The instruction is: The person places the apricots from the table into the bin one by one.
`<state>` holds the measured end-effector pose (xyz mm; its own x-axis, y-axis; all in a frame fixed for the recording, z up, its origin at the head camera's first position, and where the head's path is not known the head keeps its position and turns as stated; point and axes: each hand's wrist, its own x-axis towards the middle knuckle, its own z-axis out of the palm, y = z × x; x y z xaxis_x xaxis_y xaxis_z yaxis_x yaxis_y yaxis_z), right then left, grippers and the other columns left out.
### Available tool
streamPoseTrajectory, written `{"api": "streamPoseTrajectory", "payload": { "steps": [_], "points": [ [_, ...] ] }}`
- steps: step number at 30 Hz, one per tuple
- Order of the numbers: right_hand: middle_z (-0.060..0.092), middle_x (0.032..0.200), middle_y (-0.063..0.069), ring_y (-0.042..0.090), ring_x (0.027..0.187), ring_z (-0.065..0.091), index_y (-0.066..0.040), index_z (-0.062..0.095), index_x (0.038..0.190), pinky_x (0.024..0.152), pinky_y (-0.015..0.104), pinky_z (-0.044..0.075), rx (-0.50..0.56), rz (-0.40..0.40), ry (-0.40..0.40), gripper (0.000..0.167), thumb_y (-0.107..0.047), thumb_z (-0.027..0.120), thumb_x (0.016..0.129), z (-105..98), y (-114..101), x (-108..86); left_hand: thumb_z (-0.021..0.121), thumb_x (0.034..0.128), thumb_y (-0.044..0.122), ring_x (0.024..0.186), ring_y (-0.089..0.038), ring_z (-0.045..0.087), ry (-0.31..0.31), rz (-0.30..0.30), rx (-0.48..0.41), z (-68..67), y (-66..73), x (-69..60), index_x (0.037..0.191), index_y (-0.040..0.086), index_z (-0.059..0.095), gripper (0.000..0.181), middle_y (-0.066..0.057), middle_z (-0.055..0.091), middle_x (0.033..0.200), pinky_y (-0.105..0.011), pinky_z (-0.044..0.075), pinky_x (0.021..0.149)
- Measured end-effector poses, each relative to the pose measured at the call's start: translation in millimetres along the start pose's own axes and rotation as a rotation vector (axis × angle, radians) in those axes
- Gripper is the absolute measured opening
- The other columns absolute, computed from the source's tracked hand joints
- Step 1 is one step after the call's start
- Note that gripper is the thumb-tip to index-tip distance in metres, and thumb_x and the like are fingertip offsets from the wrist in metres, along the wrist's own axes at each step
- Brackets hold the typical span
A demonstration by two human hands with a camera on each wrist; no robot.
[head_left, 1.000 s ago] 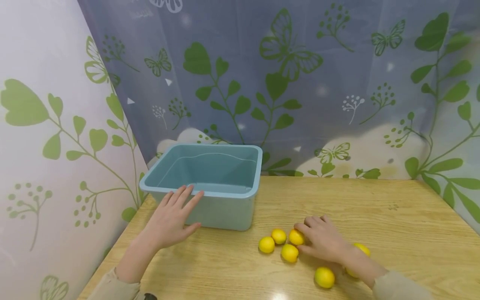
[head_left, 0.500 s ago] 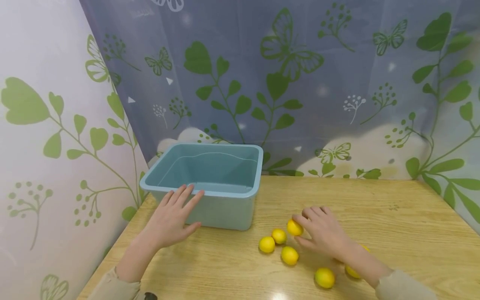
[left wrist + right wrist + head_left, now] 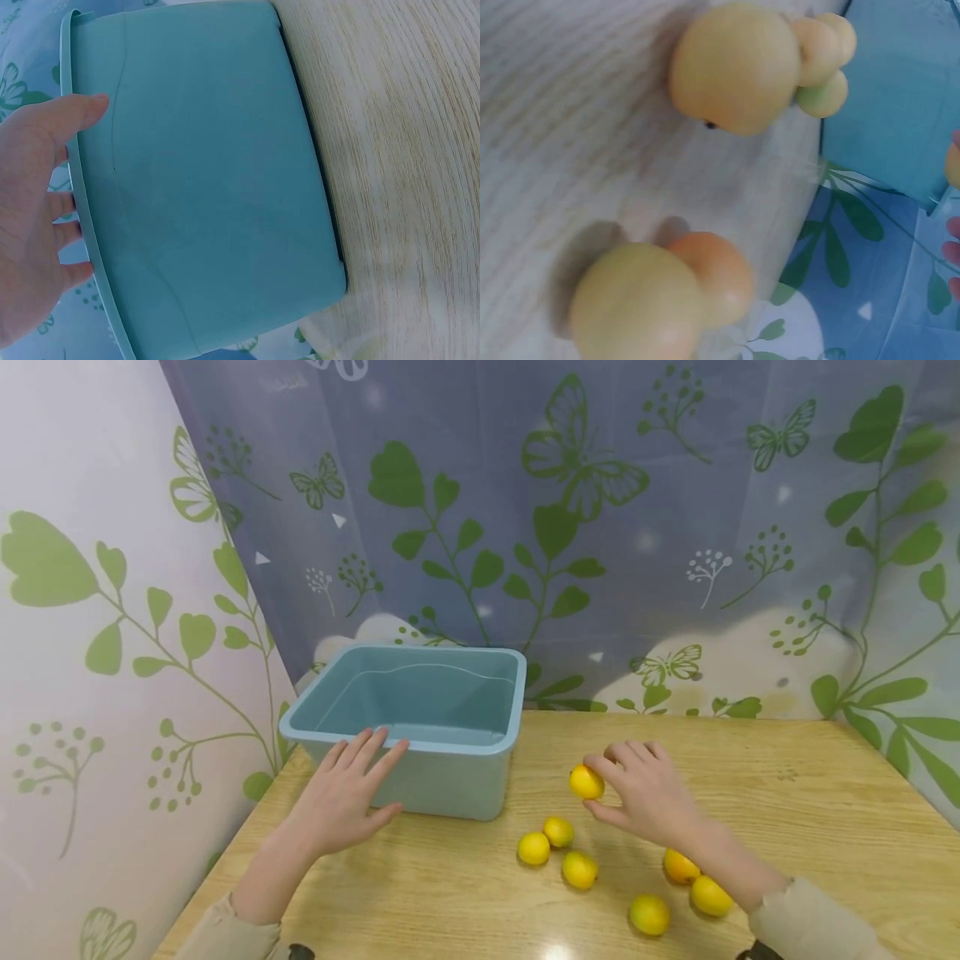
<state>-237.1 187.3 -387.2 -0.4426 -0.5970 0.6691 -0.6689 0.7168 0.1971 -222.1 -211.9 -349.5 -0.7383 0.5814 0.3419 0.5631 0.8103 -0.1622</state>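
Observation:
My right hand [image 3: 648, 793] pinches a round yellow-orange fruit [image 3: 587, 782] between thumb and fingers, to the right of the blue bin. Only an edge of this held fruit [image 3: 952, 165] shows in the right wrist view. The light-blue plastic bin [image 3: 442, 785] stands at the table's back left. My left hand [image 3: 341, 802] lies at its near rim, fingers straight and spread over the edge. In the left wrist view, the thumb [image 3: 82, 112] is on the outer side of the bin wall [image 3: 202, 165], with the other fingertips at the rim.
On the wooden table [image 3: 787, 827], three yellow fruits [image 3: 558, 832] sit in front of the bin. Another three, including a greenish-yellow fruit [image 3: 649, 915], lie near my right forearm. A patterned curtain [image 3: 465, 527] hangs behind, and a white patterned sheet [image 3: 112, 693] borders the left side.
My right hand has carried its fruit away from the others, up the frame toward the back. Fruit beneath the right forearm has come into fuller view. The left hand and bin have stayed put.

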Motion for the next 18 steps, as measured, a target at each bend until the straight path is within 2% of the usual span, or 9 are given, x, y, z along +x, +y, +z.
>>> {"api": "streamPoseTrajectory", "payload": {
  "steps": [10,18],
  "points": [
    [0.054,0.085,0.007,0.028,0.075,0.052,-0.01,0.061,0.101,0.067,0.045,0.04,0.027,0.017,0.074,0.039,-0.042,0.059,0.079,-6.8,3.2,19.1,0.066,0.0822,0.043,0.131,-0.038,0.03,0.012,0.007,0.008,0.2,-0.7,-0.3,0.144,0.01,0.034,0.077,-0.021,0.032,0.144,-0.056,0.026,0.103],
    [0.056,0.088,0.008,0.028,0.079,0.053,-0.011,0.062,0.102,0.065,0.042,0.039,0.008,0.042,0.049,0.041,-0.039,0.068,0.073,-10.8,4.2,37.3,0.066,0.0817,0.043,0.129,-0.039,0.032,0.021,0.014,0.016,1.0,-0.8,-1.2,0.143,0.009,0.035,0.077,-0.022,0.033,0.143,-0.056,0.028,0.102]
  ]
}}
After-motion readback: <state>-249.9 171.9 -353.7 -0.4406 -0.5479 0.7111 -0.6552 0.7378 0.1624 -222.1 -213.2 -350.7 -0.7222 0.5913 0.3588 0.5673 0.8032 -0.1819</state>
